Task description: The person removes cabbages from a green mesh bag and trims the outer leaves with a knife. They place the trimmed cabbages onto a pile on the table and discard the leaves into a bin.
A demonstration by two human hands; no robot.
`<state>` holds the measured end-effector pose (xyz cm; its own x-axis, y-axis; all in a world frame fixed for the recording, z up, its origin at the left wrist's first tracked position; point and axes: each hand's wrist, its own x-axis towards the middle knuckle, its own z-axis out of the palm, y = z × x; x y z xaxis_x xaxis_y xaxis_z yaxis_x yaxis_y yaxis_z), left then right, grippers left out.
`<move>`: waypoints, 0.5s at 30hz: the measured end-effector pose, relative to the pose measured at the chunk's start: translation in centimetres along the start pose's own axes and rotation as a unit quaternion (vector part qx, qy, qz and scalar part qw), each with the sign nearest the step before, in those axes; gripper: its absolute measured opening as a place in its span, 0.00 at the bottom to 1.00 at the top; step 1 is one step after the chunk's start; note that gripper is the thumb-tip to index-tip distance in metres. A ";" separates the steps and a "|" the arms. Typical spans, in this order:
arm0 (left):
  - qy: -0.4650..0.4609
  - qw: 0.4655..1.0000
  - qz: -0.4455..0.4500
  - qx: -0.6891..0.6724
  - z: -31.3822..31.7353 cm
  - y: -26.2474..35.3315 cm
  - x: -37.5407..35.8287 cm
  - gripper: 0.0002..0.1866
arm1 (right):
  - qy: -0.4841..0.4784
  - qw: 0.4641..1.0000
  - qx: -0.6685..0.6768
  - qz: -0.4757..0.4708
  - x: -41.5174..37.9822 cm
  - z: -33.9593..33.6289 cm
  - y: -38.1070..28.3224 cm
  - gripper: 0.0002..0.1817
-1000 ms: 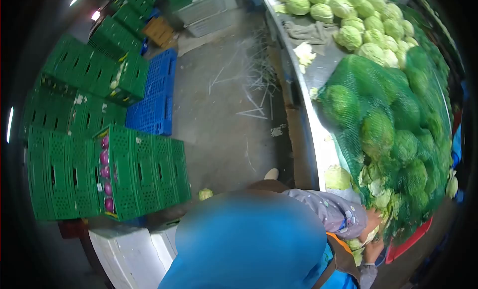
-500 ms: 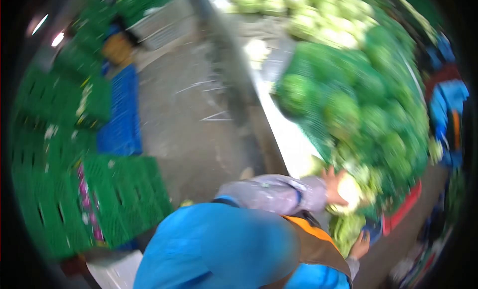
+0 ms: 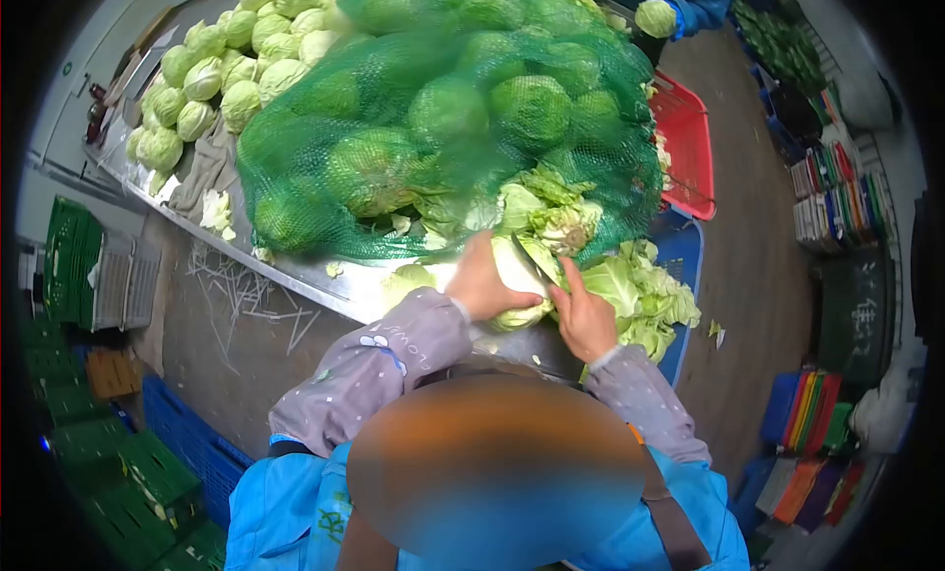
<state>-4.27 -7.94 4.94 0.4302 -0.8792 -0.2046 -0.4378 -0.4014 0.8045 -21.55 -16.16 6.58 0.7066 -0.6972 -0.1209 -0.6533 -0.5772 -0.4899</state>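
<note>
Near the front edge of the metal table, a pale green cabbage is gripped from its left side by my left hand, the thumb across its front. In my right hand is a knife, its dark blade lying against the cabbage's top right; most of the handle is hidden in the fingers. Loose outer cabbage leaves lie just right of my right hand. Right behind the cabbage, a green mesh sack full of untrimmed cabbages covers much of the table, with ragged leaves at its opening.
Trimmed cabbages are heaped at the table's back left, beside a grey cloth. A red basket and a blue crate stand along the right side. A co-worker's gloved hand is at the far right, near a cabbage.
The view has swung round and steadied onto the table. My right hand, low beside leaves before, is now up at the cabbage with the knife; my left hand stays on a cabbage.
</note>
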 end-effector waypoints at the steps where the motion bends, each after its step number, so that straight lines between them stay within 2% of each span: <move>1: -0.008 1.000 0.000 0.001 0.3 0.0 -0.4 0.61 | 0.000 1.000 0.002 0.008 0.3 2.1 1.5 0.23; 3: 0.041 0.999 0.015 -0.003 0.6 0.2 -1.1 0.60 | 0.147 0.956 0.251 0.045 2.6 7.3 5.5 0.22; 4: 0.063 0.998 0.012 0.016 1.4 -0.7 -1.3 0.59 | 0.129 0.961 0.230 0.079 2.6 5.7 3.5 0.23; 7: 0.074 0.997 0.008 -0.016 1.1 -0.9 -1.6 0.59 | 0.116 0.961 0.247 0.053 2.6 3.8 2.3 0.22; 8: 0.057 0.998 0.010 -0.015 0.7 -0.5 -1.8 0.59 | 0.084 0.980 0.175 0.053 2.2 1.7 0.4 0.19; 9: 0.056 0.998 0.009 -0.015 0.7 -0.5 -1.9 0.59 | 0.083 0.979 0.176 0.054 2.5 1.7 0.7 0.19; 11: 0.065 0.998 0.021 -0.005 1.0 -0.7 -2.4 0.59 | 0.110 0.979 0.171 -0.005 3.4 2.1 2.3 0.18; 13: 0.077 0.997 0.010 -0.014 1.2 -0.7 -2.8 0.58 | 0.127 0.978 0.164 0.001 5.4 5.7 6.2 0.18; 15: 0.093 0.995 -0.002 -0.023 1.4 -0.9 -3.7 0.58 | 0.072 0.989 0.031 0.122 6.9 8.1 8.3 0.19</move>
<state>-6.54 -4.68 4.22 0.5719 -0.8137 -0.1039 -0.4017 -0.3882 0.8294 -19.91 -22.31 -5.27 0.4806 -0.8685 -0.1211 -0.7788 -0.3593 -0.5142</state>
